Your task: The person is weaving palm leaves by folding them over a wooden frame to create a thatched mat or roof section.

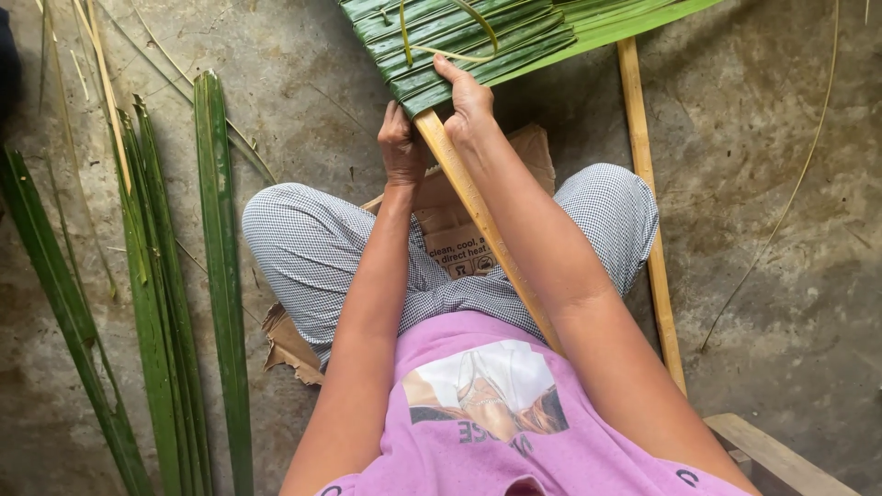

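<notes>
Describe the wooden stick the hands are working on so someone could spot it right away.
Find the folded green leaf panel at the top. The stick runs from under it diagonally down across the lap, between left hand and right hand. The other stick lies untouched on the floor.

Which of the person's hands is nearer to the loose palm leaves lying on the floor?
Left. The left hand sits beside the wooden stick, on the side of the loose palm leaves; the right hand is farther away, pressing the folded leaves.

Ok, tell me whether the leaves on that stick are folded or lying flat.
Folded. The green leaves wrap over the wooden stick in overlapping layers, creased edges along it, where both hands, left hand and right hand, press.
</notes>
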